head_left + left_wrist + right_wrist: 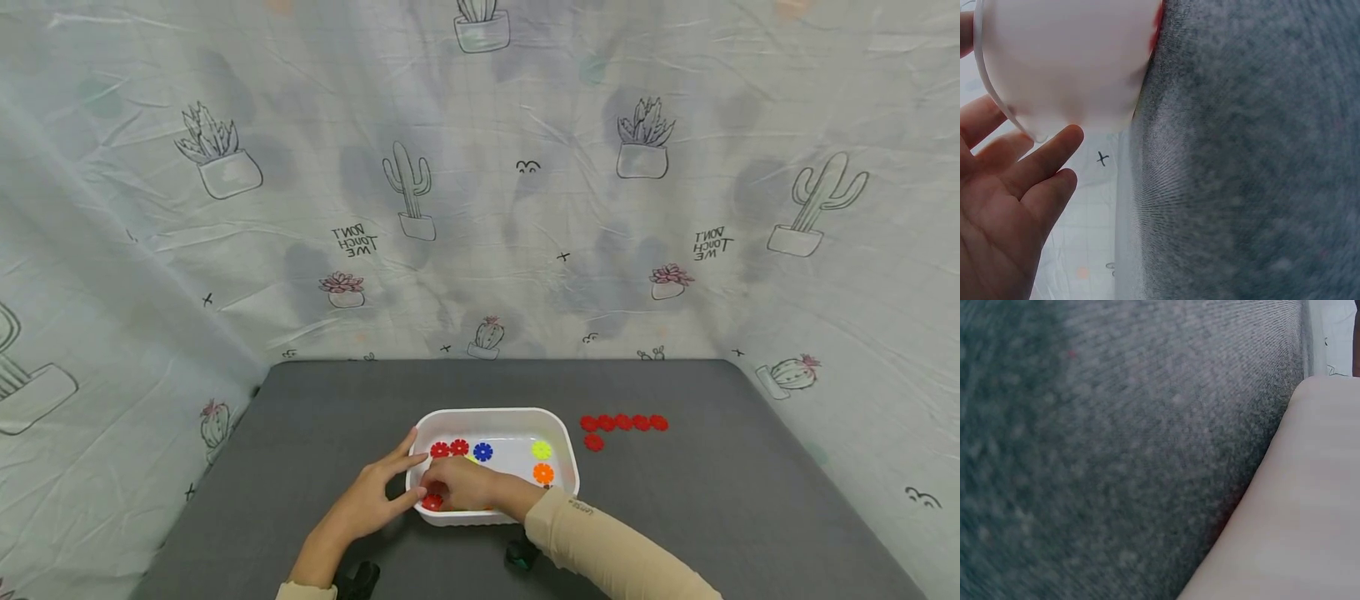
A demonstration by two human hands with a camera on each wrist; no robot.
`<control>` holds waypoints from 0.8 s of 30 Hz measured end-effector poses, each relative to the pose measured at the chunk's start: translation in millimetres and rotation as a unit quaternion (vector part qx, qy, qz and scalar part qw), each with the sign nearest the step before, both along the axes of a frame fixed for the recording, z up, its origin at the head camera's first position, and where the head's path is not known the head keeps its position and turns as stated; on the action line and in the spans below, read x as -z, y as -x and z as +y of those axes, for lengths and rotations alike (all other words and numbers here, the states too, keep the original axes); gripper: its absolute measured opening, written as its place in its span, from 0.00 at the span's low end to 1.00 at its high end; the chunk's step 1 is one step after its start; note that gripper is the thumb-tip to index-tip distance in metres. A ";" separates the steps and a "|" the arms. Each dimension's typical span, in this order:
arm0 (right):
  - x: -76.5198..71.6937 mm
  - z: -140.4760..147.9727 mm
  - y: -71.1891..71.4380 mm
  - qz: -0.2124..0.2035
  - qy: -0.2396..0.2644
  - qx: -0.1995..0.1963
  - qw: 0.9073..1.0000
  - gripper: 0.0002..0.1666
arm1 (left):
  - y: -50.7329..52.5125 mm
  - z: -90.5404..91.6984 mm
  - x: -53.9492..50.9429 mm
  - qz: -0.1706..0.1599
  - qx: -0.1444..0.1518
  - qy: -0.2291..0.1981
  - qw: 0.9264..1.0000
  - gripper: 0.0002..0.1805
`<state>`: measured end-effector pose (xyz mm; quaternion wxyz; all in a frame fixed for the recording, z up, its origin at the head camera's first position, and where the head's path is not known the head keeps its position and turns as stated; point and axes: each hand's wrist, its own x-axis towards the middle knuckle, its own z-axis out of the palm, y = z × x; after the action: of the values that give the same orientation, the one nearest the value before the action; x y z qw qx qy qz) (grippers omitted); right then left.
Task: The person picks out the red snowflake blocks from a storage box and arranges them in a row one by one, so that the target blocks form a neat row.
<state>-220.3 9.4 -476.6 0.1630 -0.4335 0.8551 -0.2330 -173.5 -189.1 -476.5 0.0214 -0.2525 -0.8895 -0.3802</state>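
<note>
On the head feed I see the left hand spread, touching the white tub, the right hand inside among coloured discs, grasping what I cannot tell, red discs to its right; the left-wrist feed shows fingers along the tub, the right-wrist mostly desk

1. A dark grey table with rounded far corners.
2. A pale, wrinkled curtain behind it and along both sides.
3. Printed on the curtain: outlined potted cacti, pink succulents, mirrored black lettering.
</note>
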 end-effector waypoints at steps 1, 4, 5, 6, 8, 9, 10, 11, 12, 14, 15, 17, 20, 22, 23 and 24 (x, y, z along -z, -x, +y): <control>0.1 -0.1 -0.1 0.002 -0.002 -0.002 1.000 0.17 | -0.2 -0.1 0.3 -0.003 -0.001 -0.001 1.000 0.28; 0.0 0.0 -0.9 0.006 -0.007 -0.004 1.000 0.16 | -0.7 -0.5 1.3 -0.003 -0.003 0.000 1.000 0.28; -0.1 0.1 -1.1 0.007 -0.010 -0.005 1.000 0.16 | -0.9 -0.5 1.4 -0.003 -0.004 0.000 1.000 0.28; 0.0 0.2 -1.1 0.009 -0.011 -0.005 1.000 0.16 | -0.8 -0.5 1.6 -0.001 -0.003 0.001 1.000 0.28; 0.0 0.2 -1.1 0.010 -0.013 -0.004 1.000 0.16 | -0.6 -0.5 1.7 0.001 -0.001 0.003 1.000 0.28; -0.2 0.3 -1.1 0.010 -0.014 -0.004 1.000 0.17 | -0.4 -0.5 1.8 0.001 0.000 0.004 1.000 0.28; -0.1 0.4 -0.9 0.011 -0.014 -0.004 1.000 0.17 | -0.2 -0.4 1.8 0.002 0.001 0.005 1.000 0.28; -0.3 0.6 -0.9 0.010 -0.014 -0.003 1.000 0.17 | 0.0 -0.4 1.8 0.002 0.002 0.006 1.000 0.28; -0.2 0.6 -0.5 0.012 -0.014 -0.003 1.000 0.17 | 0.3 -0.3 1.9 0.002 0.003 0.007 1.000 0.28; -0.6 1.1 -0.3 0.014 -0.015 -0.003 1.000 0.18 | 0.6 0.1 1.9 -0.002 0.001 0.005 1.000 0.28; -1.0 1.4 -0.2 0.014 -0.015 -0.002 1.000 0.18 | 0.7 0.2 1.9 -0.002 0.001 0.005 1.000 0.28; -1.6 1.8 0.0 0.017 -0.015 0.000 1.000 0.19 | 0.7 0.7 1.5 -0.008 -0.001 0.002 1.000 0.28; -3.1 2.5 -0.6 0.012 -0.013 0.008 1.000 0.19 | 0.6 1.0 0.7 -0.020 -0.006 -0.001 1.000 0.28; -3.7 2.8 -1.0 0.010 -0.010 0.012 1.000 0.19 | 0.4 1.1 0.1 -0.026 -0.007 -0.002 1.000 0.29; -4.3 3.2 -1.2 0.004 -0.006 0.015 1.000 0.19 | 0.3 1.0 -0.2 -0.028 -0.007 -0.003 1.000 0.29; -5.0 3.7 -1.6 -0.001 -0.003 0.018 1.000 0.18 | 0.3 1.0 -0.3 -0.031 -0.008 -0.003 0.999 0.29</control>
<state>-218.7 13.2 -471.6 0.1606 -0.4170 0.8634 -0.2340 -173.8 -188.1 -476.3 -0.0023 -0.2332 -0.8904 -0.3908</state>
